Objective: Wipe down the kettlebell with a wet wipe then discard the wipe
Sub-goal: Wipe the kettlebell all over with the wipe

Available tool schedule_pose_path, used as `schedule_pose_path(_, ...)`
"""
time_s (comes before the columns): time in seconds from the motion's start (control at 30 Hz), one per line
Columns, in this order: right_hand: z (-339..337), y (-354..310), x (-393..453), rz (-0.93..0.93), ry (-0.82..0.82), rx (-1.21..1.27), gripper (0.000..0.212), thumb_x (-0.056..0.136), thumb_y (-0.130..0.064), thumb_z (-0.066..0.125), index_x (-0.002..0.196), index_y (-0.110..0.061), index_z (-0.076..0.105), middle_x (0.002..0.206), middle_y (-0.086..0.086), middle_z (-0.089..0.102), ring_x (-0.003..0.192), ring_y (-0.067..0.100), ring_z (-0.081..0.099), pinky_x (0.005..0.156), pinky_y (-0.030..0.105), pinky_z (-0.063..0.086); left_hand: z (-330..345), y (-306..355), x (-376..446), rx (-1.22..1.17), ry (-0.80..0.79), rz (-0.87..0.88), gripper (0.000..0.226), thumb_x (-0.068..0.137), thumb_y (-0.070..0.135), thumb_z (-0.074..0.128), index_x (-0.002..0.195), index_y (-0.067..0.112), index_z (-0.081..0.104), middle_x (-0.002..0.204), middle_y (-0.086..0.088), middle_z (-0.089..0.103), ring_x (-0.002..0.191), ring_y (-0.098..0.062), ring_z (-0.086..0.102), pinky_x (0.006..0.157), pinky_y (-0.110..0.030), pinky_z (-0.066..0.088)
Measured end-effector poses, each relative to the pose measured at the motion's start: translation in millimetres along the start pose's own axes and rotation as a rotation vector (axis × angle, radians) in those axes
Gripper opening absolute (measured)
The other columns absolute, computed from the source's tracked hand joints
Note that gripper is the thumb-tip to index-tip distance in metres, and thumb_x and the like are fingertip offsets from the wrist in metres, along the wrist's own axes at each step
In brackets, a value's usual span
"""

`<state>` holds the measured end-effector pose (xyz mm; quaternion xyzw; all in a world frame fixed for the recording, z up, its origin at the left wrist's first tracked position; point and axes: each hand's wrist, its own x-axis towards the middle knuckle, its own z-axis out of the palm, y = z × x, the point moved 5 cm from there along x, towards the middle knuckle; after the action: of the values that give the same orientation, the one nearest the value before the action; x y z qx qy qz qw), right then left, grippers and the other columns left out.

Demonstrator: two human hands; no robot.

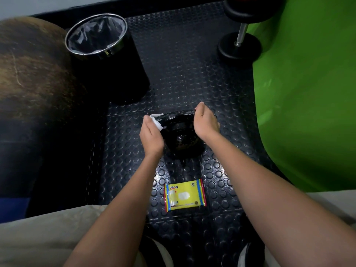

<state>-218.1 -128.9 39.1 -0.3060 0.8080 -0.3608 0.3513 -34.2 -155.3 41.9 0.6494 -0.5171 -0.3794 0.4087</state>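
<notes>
A black kettlebell (180, 136) stands on the studded rubber floor in the middle of the view. My left hand (151, 133) holds a white wet wipe (157, 121) against the left side of the kettlebell's handle. On the right side my right hand (205, 122) grips the handle, its fingers curled over it. The far sides of both hands are hidden.
A black bin (96, 35) with a chrome rim and a dark liner stands at the back left. A yellow wet-wipe pack (185, 195) lies near my feet. A dumbbell (239, 43) sits back right, beside a large green ball (308, 83). A brown ball (32, 74) fills the left.
</notes>
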Motion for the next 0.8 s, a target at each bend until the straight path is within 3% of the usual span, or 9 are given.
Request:
schedule_pose_path(0.07, -0.5, 0.7, 0.8, -0.007, 0.015, -0.019, 0.045, 0.103, -0.049, 0.007, 0.096, -0.027, 0.046, 0.117, 0.006, 0.067, 0.118, 0.033, 0.056, 0.115, 0.056, 0.019, 1.4, -7.5, 5.3, -0.095, -0.04, -0.19, 0.043, 0.11, 0.042, 0.022, 0.093, 0.026, 0.058, 0.088, 0.013, 0.057, 0.082, 0.0, 0.054, 0.072, -0.015, 0.038)
schedule_pose_path(0.13, -1.1, 0.3, -2.6, -0.01, 0.042, -0.021, 0.045, 0.102, -0.05, 0.008, 0.092, -0.027, 0.046, 0.111, 0.007, 0.068, 0.113, 0.033, 0.057, 0.114, 0.057, 0.026, 0.5, -15.2, 13.6, -0.139, -0.106, -0.327, 0.044, 0.107, 0.043, 0.025, 0.098, 0.019, 0.06, 0.089, 0.004, 0.059, 0.083, -0.012, 0.054, 0.072, -0.027, 0.041)
schedule_pose_path(0.23, -1.0, -0.1, -9.7, -0.016, 0.056, -0.031, 0.059, 0.102, -0.05, 0.009, 0.1, -0.019, 0.058, 0.113, 0.009, 0.065, 0.112, 0.034, 0.057, 0.105, 0.054, 0.039, -0.5, -23.7, 20.3, -0.177, -0.232, -0.478, 0.041, 0.102, 0.038, 0.031, 0.085, 0.01, 0.056, 0.068, -0.002, 0.054, 0.063, -0.015, 0.049, 0.059, -0.028, 0.041)
schedule_pose_path(0.3, -1.8, -0.8, -12.4, -0.019, 0.052, -0.03, 0.063, 0.102, -0.05, 0.008, 0.108, -0.017, 0.061, 0.117, 0.011, 0.064, 0.115, 0.036, 0.056, 0.104, 0.053, 0.041, -1.3, -21.9, 26.2, -0.13, -0.27, -0.48, 0.044, 0.101, 0.036, 0.03, 0.081, 0.008, 0.057, 0.065, -0.005, 0.056, 0.062, -0.017, 0.049, 0.061, -0.03, 0.04)
schedule_pose_path(0.4, -4.5, 1.2, -11.8, -0.003, 0.033, -0.002, 0.061, 0.104, -0.048, 0.01, 0.12, -0.017, 0.06, 0.129, 0.012, 0.06, 0.123, 0.035, 0.052, 0.107, 0.05, 0.038, -2.3, -0.1, 33.6, 0.092, -0.262, -0.287, 0.045, 0.1, 0.033, 0.029, 0.098, 0.008, 0.066, 0.091, -0.002, 0.066, 0.08, -0.016, 0.054, 0.071, -0.036, 0.038)
schedule_pose_path(0.5, -4.8, 2.6, -9.5, -0.003, 0.031, 0.007, 0.063, 0.104, -0.048, 0.01, 0.127, -0.015, 0.058, 0.132, 0.013, 0.059, 0.126, 0.035, 0.051, 0.108, 0.05, 0.038, 4.3, 34.8, 26.4, 0.38, -0.276, 0.039, 0.041, 0.104, 0.024, 0.028, 0.083, 0.005, 0.058, 0.082, -0.002, 0.058, 0.08, -0.021, 0.049, 0.07, -0.038, 0.032)
schedule_pose_path(0.67, -3.2, -0.5, -8.7, -0.02, 0.053, 0.012, 0.062, 0.105, -0.046, 0.011, 0.12, -0.013, 0.061, 0.126, 0.014, 0.062, 0.12, 0.036, 0.055, 0.105, 0.051, 0.04, 22.7, 55.2, 18.6, 0.754, -0.247, 0.48, 0.034, 0.097, 0.015, 0.026, 0.069, 0.011, 0.046, 0.072, -0.011, 0.062, 0.066, -0.031, 0.053, 0.071, -0.043, 0.045)
schedule_pose_path(0.8, -3.4, -0.5, -7.5, -0.023, 0.045, 0.023, 0.062, 0.104, -0.046, 0.012, 0.126, -0.014, 0.06, 0.131, 0.014, 0.061, 0.124, 0.037, 0.053, 0.108, 0.052, 0.039, 33.0, 57.3, 6.3, 0.784, -0.163, 0.606, 0.04, 0.106, 0.028, 0.022, 0.077, 0.02, 0.048, 0.081, -0.002, 0.067, 0.079, -0.027, 0.06, 0.101, -0.046, 0.042)
